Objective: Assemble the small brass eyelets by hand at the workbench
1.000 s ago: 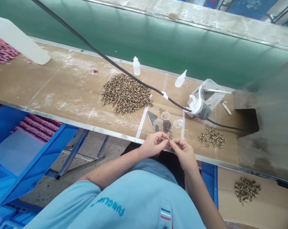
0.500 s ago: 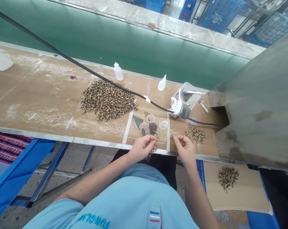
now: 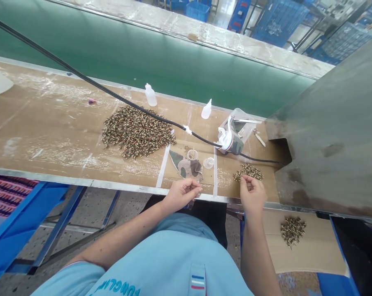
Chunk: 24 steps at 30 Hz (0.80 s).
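So the left hand (image 3: 181, 194) is closed in a pinch, thumb against fingers, just off the near edge of the worktop (image 3: 56, 123). Can't tell if there's a tiny piece in there. The right hand (image 3: 253, 195) has its fingers curled in, tips right at the near side of the small heap (image 3: 254, 172), but I honestly can't tell whether they're pinched shut, or on what.

As for how far along it is: the little curled parts sit in three heaps. There's a big heap (image 3: 136, 131) left of centre, the small one under the right fingertips, and a loose heap (image 3: 292, 230) at the near right on a cardboard sheet (image 3: 315, 250), beyond the worktop's near edge. The big one dwarfs the other two, so if that's the untouched stock, I'd say it's early days with loads left. The parts are too small to compare though, so I can't say which heap is finished, or if any is.

Between the hands and the big heap there's a camo cloth scrap (image 3: 189, 168) with a small round cup (image 3: 192, 155) at its far side, and a clear round dish (image 3: 208, 163) just to the right. Two white bottles, one left (image 3: 150, 96) and one right (image 3: 206, 111), stand along the far side.
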Tool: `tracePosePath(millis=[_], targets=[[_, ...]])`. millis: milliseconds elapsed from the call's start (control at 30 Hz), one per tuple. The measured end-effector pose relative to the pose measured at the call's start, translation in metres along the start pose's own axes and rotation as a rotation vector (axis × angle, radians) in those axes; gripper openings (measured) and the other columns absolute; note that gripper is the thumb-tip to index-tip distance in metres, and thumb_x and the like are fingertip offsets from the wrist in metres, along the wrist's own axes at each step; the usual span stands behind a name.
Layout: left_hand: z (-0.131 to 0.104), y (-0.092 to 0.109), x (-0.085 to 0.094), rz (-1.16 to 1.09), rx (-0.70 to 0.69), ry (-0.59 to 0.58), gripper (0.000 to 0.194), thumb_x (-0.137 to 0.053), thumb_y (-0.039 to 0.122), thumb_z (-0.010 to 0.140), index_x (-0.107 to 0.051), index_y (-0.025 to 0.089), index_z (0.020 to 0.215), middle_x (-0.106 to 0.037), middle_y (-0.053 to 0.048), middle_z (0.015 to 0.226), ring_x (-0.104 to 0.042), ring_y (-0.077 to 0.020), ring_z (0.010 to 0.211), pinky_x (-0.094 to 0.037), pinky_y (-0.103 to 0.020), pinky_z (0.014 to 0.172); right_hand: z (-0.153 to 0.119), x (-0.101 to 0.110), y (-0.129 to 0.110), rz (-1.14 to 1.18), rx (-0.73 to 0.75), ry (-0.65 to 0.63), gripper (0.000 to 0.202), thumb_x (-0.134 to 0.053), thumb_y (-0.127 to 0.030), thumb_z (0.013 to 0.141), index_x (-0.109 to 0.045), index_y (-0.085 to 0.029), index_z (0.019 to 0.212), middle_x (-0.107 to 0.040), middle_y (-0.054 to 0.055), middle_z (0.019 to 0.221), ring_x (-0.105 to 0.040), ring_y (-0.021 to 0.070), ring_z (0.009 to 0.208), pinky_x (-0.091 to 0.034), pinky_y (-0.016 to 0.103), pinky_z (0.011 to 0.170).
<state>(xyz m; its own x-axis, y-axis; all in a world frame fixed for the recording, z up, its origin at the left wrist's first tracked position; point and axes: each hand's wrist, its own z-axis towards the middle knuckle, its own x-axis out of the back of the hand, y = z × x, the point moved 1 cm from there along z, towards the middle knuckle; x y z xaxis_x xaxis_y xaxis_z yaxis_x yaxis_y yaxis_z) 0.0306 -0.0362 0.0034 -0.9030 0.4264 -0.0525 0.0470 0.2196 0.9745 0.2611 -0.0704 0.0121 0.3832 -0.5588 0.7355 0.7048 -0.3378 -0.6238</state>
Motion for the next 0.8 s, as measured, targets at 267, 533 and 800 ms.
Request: tracePosePath(millis=[267,533,800], targets=[[0.002,-0.007,0.000,-0.007,0.018,0.002,0.023,-0.061,0.037,0.077,-0.059,0.013,0.079,-0.060,0.000,0.060,-0.057,-0.0096,0.051,-0.046,-0.019,0.048,-0.021,-0.015,-0.022,0.017,0.240,-0.183,0.033,-0.046,-0.047,0.083,-0.064,-0.020,0.075,-0.062,0.005,0.074,-0.053,0.0163,0.065,-0.042,0.030,0.063],[0.004,-0.006,0.002,-0.323,0.096,-0.058,0.034,-0.066,0.045,0.072,-0.055,0.014,0.078,-0.059,0.000,0.062,-0.057,-0.0094,0.053,-0.047,-0.021,0.050,-0.031,-0.032,-0.021,-0.003,0.388,-0.161,0.045,-0.043,-0.055,0.084,-0.068,-0.018,0.081,-0.061,0.006,0.066,-0.052,0.0177,0.060,-0.040,0.030,0.058],[0.012,0.014,0.060,-0.056,-0.077,0.234,0.011,-0.064,0.023,0.073,-0.059,0.014,0.072,-0.060,0.000,0.063,-0.055,-0.0093,0.059,-0.044,-0.021,0.058,-0.029,-0.032,-0.017,0.013,0.328,-0.215,0.050,-0.042,-0.062,0.081,-0.068,-0.019,0.081,-0.060,0.006,0.065,-0.053,0.0198,0.062,-0.040,0.032,0.060]])
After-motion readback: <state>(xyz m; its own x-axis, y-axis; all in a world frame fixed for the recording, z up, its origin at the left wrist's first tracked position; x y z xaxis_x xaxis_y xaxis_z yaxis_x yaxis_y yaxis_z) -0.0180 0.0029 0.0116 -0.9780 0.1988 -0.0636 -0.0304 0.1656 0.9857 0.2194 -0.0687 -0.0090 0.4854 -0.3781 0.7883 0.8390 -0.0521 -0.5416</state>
